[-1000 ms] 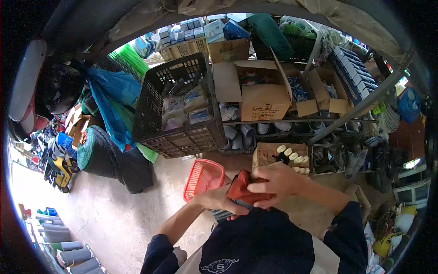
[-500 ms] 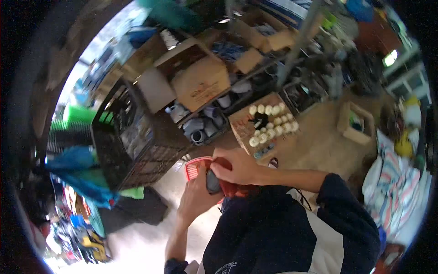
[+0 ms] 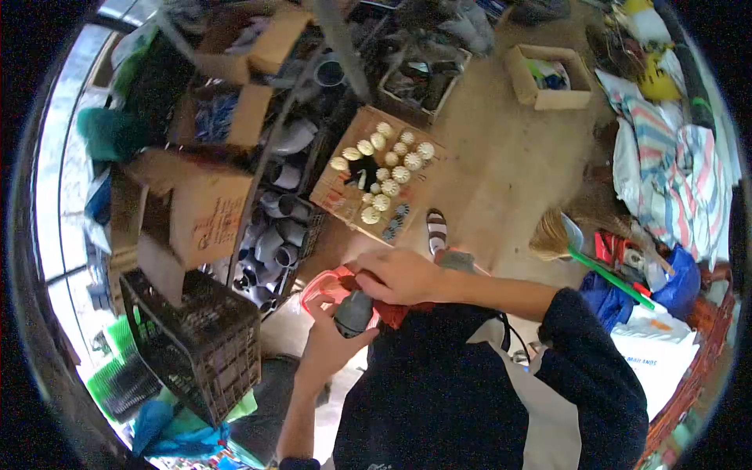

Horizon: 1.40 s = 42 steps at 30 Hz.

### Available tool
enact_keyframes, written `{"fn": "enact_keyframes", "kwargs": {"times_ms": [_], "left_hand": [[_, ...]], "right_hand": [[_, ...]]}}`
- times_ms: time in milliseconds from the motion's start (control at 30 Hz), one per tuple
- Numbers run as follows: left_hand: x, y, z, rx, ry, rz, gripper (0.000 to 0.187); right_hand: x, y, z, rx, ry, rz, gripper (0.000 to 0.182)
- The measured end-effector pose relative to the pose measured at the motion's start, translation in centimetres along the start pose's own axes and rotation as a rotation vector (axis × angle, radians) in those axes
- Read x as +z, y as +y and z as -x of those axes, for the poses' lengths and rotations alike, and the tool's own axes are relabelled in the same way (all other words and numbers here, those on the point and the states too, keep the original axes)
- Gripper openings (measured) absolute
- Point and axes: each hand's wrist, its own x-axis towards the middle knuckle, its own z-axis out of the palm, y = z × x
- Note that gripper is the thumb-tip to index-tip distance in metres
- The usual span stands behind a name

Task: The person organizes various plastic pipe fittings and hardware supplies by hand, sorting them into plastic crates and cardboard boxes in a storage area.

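My left hand [image 3: 327, 348] is closed around a grey plastic pipe fitting [image 3: 354, 312], its rounded end facing up toward me. Just above it, my right hand [image 3: 403, 278] is curled, fingertips bent down beside the fitting, over a piece of red cloth [image 3: 394, 315] that shows beneath the palm. Its fingertips are partly hidden. Under both hands is a pinkish-red plastic basket [image 3: 315, 288], mostly covered by the hands and my dark top.
Ahead, a cardboard sheet [image 3: 338, 197] carries several cream ribbed round pieces [image 3: 390, 188] and a black item. Grey pipe fittings [image 3: 270, 243] fill a crate to the left, near a black plastic crate [image 3: 223, 345]. A broom [image 3: 552, 235] and striped sacks [image 3: 666, 180] lie right.
My view has swung to the right, so the boxes and crates now sit further left. Both hands stay together over the basket, with the grey fitting still in my left hand.
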Motion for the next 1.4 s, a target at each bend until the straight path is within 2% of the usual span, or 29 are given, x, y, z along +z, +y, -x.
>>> {"fn": "enact_keyframes", "kwargs": {"times_ms": [100, 133, 233, 267, 367, 400, 467, 500, 533, 633, 667, 767, 800, 900, 933, 1033, 1067, 1133, 1167, 1233, 1267, 1333, 1367, 1400], "left_hand": [[3.4, -0.2, -4.8, 0.144, -0.128, -0.226, 0.086], [4.2, 1.1, -6.6, 0.084, -0.227, -0.083, 0.076], [7.4, 3.6, -11.9, 0.084, -0.316, -0.14, 0.069], [9.0, 3.8, -13.5, 0.159, -0.274, -0.164, 0.062], [13.1, 4.9, -18.7, 0.195, -0.341, 0.003, 0.062], [13.8, 4.9, -20.2, 0.143, -0.423, 0.095, 0.061], [14.5, 5.0, -23.4, 0.044, -0.572, 0.28, 0.06], [14.8, 5.0, -24.5, -0.009, -0.645, 0.369, 0.059], [14.9, 5.7, -25.2, -0.167, -0.755, 0.488, 0.059], [14.9, 6.0, -27.8, -0.24, -0.91, 0.576, 0.06], [15.2, 5.9, -28.5, -0.153, -0.888, 0.517, 0.063], [16.8, 6.4, -30.4, 0.107, -0.74, 0.203, 0.066], [17.6, 6.4, -30.9, 0.082, -0.726, 0.108, 0.065], [20.2, 6.4, -32.6, -0.027, -0.744, -0.24, 0.063], [21.2, 5.2, -33.4, -0.05, -0.768, -0.222, 0.062], [23.8, 1.2, -36.0, 0.054, -0.552, -0.295, 0.06], [25.3, -2.8, -37.4, 0.149, -0.488, -0.247, 0.066], [26.4, -3.4, -39.5, 0.189, -0.381, -0.448, 0.071], [27.0, -3.8, -40.5, 0.208, -0.326, -0.547, 0.073], [28.6, -6.3, -43.4, 0.086, -0.306, -0.559, 0.077], [29.2, -7.2, -44.4, 0.025, -0.292, -0.563, 0.079], [29.8, -7.1, -45.1, 0.103, -0.143, -0.539, 0.067], [30.0, -7.0, -45.4, 0.143, -0.07, -0.527, 0.061], [30.2, -7.5, -45.9, 0.159, -0.084, -0.566, 0.059]], "right_hand": [[-2.1, 4.8, 2.0, 0.326, 0.123, -0.178, 0.036], [-3.4, 6.5, 3.1, 0.422, 0.143, -0.253, 0.037], [-6.0, 12.0, 7.6, 0.609, 0.173, -0.412, 0.04], [-6.9, 13.3, 8.9, 0.68, 0.18, -0.497, 0.039], [-8.3, 17.4, 12.9, 0.842, 0.238, -0.838, 0.04], [-8.4, 18.4, 14.1, 0.888, 0.266, -0.972, 0.042], [-10.8, 19.3, 15.8, 0.98, 0.155, -1.076, 0.045], [-12.0, 19.4, 16.3, 1.023, 0.101, -1.132, 0.046], [-12.8, 19.9, 16.7, 0.981, 0.041, -1.116, 0.044], [-14.7, 21.2, 17.0, 0.842, -0.145, -1.073, 0.039], [-15.4, 21.4, 16.3, 0.821, -0.099, -1.061, 0.031], [-15.3, 24.1, 14.7, 1.135, -0.145, -1.129, 0.027], [-12.4, 26.4, 16.3, 0.93, -0.042, -0.937, 0.026], [-10.4, 30.1, 17.2, 0.9, -0.007, -0.574, 0.032], [-9.1, 31.3, 18.3, 0.846, 0.144, -0.385, 0.03], [-8.3, 34.3, 21.4, 1.152, 0.311, -0.297, 0.029], [-7.9, 35.2, 23.1, 1.196, 0.281, -0.261, 0.03], [-6.8, 36.2, 27.0, 1.282, 0.216, -0.19, 0.032], [-6.0, 36.4, 28.5, 1.308, 0.236, -0.218, 0.032], [-4.4, 36.2, 31.2, 1.362, 0.273, -0.272, 0.034], [-3.8, 35.9, 32.2, 1.417, 0.327, -0.426, 0.035], [-3.1, 34.9, 32.8, 1.442, 0.394, -0.522, 0.035], [-3.0, 34.7, 33.2, 1.488, 0.35, -0.493, 0.035], [-3.5, 34.3, 32.7, 1.532, 0.303, -0.464, 0.034]]}}
